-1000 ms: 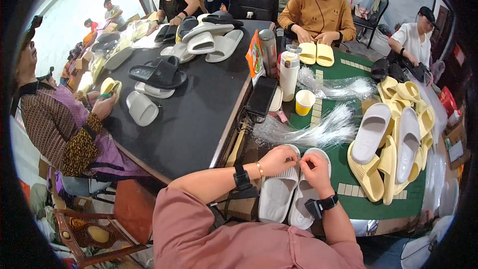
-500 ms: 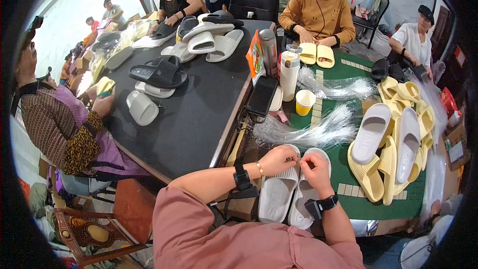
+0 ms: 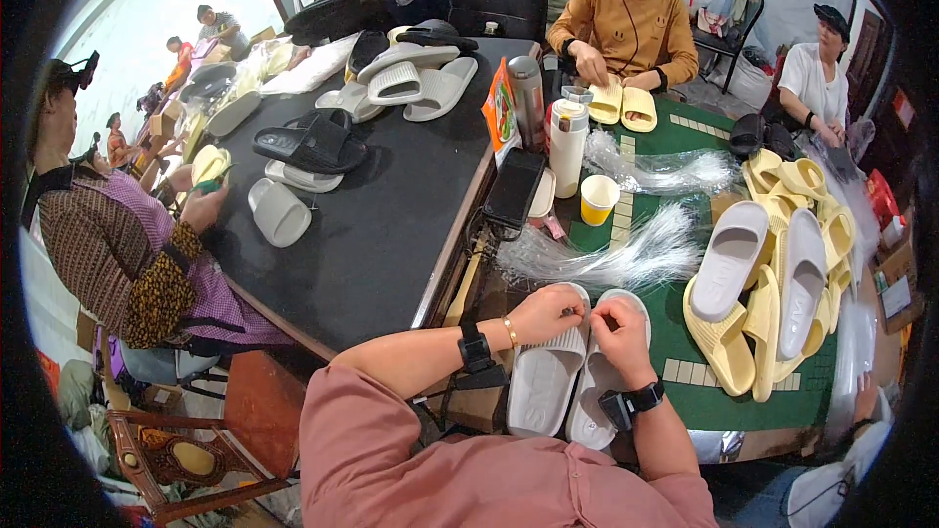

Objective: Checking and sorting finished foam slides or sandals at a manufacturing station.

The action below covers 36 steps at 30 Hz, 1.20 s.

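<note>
In front of me a pair of light grey slide slippers [image 3: 544, 393] lies side by side, toes pointing away, at the near edge of the table. My left hand [image 3: 548, 315] rests over the left slipper's strap, thumb and fingers pinched together. Close beside it, my right hand [image 3: 618, 334] is pinched too, over the other slipper's strap. Anything between the fingertips is too small to make out. Just beyond the hands lies a bundle of thin clear plastic strands [image 3: 626, 252]. Cream yellow and grey slippers form a pile [image 3: 758, 298] on the right.
A paper cup [image 3: 599, 200], a white bottle [image 3: 567, 149] and a black phone [image 3: 514, 190] stand or lie ahead. On the black table [image 3: 391, 225] to the left are black and grey slippers [image 3: 311, 142]. Several co-workers sit around; one opposite handles yellow slippers [image 3: 623, 106].
My hands have barely moved. The co-worker opposite has raised one hand from the yellow slippers. At the far left end, a person now holds up a large dark object.
</note>
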Motion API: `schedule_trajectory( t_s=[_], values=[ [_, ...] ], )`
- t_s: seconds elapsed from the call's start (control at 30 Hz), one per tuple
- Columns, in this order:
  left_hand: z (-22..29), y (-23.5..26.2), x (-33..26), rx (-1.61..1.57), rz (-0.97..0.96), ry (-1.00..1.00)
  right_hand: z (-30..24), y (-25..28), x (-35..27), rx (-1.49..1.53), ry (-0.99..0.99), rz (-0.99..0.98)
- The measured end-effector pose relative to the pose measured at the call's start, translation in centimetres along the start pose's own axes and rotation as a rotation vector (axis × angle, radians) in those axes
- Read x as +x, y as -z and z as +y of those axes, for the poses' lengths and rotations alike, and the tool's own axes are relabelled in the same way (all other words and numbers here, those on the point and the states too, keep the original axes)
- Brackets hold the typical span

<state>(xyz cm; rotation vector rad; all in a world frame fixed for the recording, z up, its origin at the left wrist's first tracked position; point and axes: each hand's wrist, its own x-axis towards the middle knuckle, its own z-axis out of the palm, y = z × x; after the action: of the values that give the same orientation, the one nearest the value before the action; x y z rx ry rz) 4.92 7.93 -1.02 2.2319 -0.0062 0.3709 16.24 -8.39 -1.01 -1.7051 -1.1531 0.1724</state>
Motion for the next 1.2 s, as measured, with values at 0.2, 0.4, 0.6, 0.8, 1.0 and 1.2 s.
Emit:
schedule_trajectory(
  t_s=[0.2, 0.4, 0.6, 0.8, 1.0, 1.2],
  values=[
    [-0.5, -0.1, -0.1, -0.011, 0.004, 0.003, -1.0, -0.3, -0.1, 0.114, -0.079, 0.087],
    [-0.3, -0.1, 0.0, -0.005, 0.019, -0.016, 0.2, -0.3, -0.1, 0.100, -0.053, 0.070],
    [0.0, -0.2, 0.0, -0.037, 0.034, -0.007, 0.5, -0.3, -0.2, 0.013, 0.013, 0.029],
    [-0.4, -0.2, -0.1, -0.031, 0.007, 0.006, -0.3, -0.3, -0.3, 0.153, -0.129, 0.099],
    [-0.3, -0.1, 0.1, -0.044, 0.008, -0.008, 0.7, -0.1, -0.2, 0.095, -0.047, 0.017],
    [-0.3, -0.1, 0.0, -0.054, 0.012, 0.013, 0.1, -0.1, -0.2, 0.114, -0.059, 0.032]
  ],
)
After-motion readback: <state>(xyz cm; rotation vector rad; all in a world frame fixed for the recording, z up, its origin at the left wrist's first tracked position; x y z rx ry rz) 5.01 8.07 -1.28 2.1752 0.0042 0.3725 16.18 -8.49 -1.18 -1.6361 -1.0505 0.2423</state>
